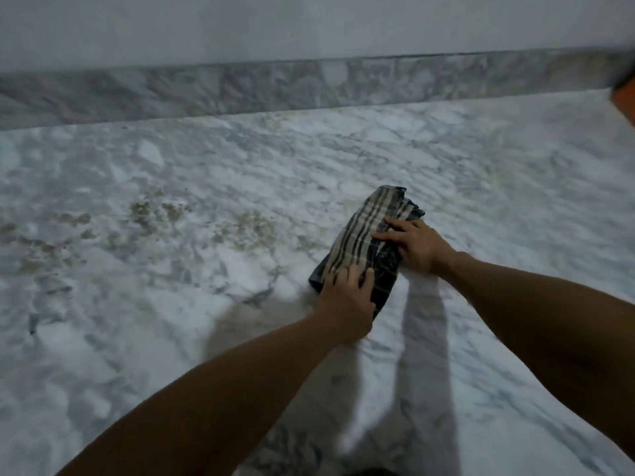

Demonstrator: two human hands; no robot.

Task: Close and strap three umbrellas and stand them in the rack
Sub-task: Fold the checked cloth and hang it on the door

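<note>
A folded checked umbrella (369, 242), beige with dark stripes and dark blue edges, is lying flat on the marble floor (171, 269), right of the middle of the view and running diagonally, its far end pointing away toward the wall. The left hand (347, 300) is resting on the near end of the bundle, its fingers (354, 274) lying fairly straight and close together, pressing down on the fabric rather than curling round it. The right hand (417, 247) is lying on the right side of the bundle nearer its far end, its fingers (395, 231) spread and stretched across the striped cloth, also pressing flat. Both bare forearms are reaching in from the bottom of the view and casting soft shadows on the floor beneath them. Brownish speckled stains (165, 211) are showing on the floor well to the left of the umbrella. A grey marble skirting (240, 87) is running along the foot of the pale wall (275, 25) at the back. At the right edge, something orange (623, 101) is just showing, too blurred to identify
</note>
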